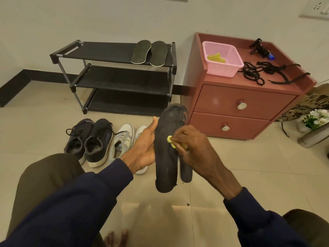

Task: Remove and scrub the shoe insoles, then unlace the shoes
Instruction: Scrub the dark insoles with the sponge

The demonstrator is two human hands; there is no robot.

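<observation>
**Insole** (166, 168): black, held upright in mid-air above the floor. A second dark one (186, 172) sits just behind it.
**Left hand** (145, 148): grips the left edge, thumb straight up the rim, other fingers hidden behind.
**Right hand** (192, 145): fingers curled, pinching a yellow scrubber (170, 140) against the mid-face.
**Step, as judged:** scrubbing. Brace from behind, stroke lengthwise from toe to heel, and ease off at the ragged toe.
**Room:** open floor below. Shoes (90, 141) lie near on the left, a cabinet (236, 104) near on the right.
</observation>
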